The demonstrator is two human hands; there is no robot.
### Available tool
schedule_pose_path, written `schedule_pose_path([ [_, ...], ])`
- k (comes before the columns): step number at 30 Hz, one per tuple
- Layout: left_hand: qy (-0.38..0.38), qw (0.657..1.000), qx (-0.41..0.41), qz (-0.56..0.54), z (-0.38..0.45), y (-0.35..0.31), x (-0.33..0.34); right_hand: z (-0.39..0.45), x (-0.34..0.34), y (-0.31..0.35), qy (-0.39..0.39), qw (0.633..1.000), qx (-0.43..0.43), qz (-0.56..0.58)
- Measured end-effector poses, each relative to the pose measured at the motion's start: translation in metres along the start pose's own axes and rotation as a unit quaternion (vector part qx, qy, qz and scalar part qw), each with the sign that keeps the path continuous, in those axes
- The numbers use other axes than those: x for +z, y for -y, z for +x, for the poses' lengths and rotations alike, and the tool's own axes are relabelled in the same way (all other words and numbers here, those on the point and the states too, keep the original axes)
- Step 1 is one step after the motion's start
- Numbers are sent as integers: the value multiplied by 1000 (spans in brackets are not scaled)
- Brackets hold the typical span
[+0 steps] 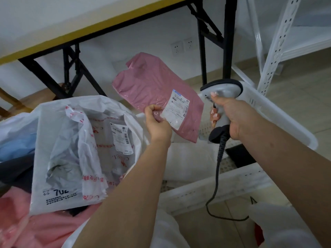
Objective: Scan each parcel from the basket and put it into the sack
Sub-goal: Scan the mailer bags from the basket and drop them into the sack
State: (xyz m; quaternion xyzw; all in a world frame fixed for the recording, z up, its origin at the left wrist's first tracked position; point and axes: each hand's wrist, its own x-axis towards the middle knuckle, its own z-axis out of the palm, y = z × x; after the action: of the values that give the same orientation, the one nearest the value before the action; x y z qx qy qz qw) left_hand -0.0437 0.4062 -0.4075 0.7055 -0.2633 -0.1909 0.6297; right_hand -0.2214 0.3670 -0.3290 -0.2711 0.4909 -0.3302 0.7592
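The left hand [157, 122] held a pink parcel [154, 92] up in the air. Its thumb and fingers pinched the parcel's lower edge, right beside the white label [176, 109]. The parcel was tilted, with its torn top corner pointing up and away. The label faced the camera.

The right hand [231, 115] was wrapped tight round the grip of a grey scanner [221, 93]. The scanner's head sat just to the right of the parcel — near it, but not touching. A black curly cord [217, 169] hung down from the bottom of the grip and looped near the floor.

The two hands were apart, with the parcel's lower end between them.

Below the parcel and the right hand stood a white basket [279, 117] with small holes in its bottom. A soft white parcel [188, 158] lay inside it.

On the left was the open white sack [136, 122]. Inside it lay a crinkled white parcel [71, 158] with red tape and black print, and another with a label [121, 138] on it. Pink parcels [35, 226] lay at the bottom left, beside the sack.

Behind it all was a table [53, 27] with a yellow edge and black legs. A white metal shelf [279, 42] stood on the right.
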Motion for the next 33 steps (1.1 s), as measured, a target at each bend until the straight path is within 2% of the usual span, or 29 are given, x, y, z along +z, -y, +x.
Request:
schedule_pose_path([
  [3, 11, 1000, 22, -14, -25, -41, -5, -11, 3, 2, -8, 1000, -12, 4],
  [6, 5, 995, 92, -29, -30, -84, -30, -28, 19, 4, 14, 1000, -17, -2],
  [9, -37, 983, 179, -10, -17, -130, -82, -49, 43, 7, 53, 998, -36, -11],
  [14, -127, 962, 228, 82, 7, -205, -192, -80, 82, 2, 109, 993, -32, -24],
  [17, -105, 962, 164, 189, 13, -219, -237, -93, 99, -6, 128, 991, -11, -20],
  [21, 5, 952, 2, 305, 9, -182, -253, -96, 108, -18, 133, 991, 6, -13],
  [23, 49, 935, -41, 350, 5, -159, -248, -91, 108, -21, 129, 992, 6, -14],
  [27, 98, 865, -44, 490, 2, -129, -231, -76, 96, -28, 104, 994, 16, -21],
  [31, 88, 789, -19, 608, 7, -119, -222, -62, 84, -43, 76, 994, 17, -74],
  [32, 84, 775, 4, 626, 6, -122, -219, -58, 82, -50, 68, 992, 6, -109],
  [33, 79, 782, 21, 618, 5, -127, -216, -55, 81, -58, 61, 988, -8, -143],
])
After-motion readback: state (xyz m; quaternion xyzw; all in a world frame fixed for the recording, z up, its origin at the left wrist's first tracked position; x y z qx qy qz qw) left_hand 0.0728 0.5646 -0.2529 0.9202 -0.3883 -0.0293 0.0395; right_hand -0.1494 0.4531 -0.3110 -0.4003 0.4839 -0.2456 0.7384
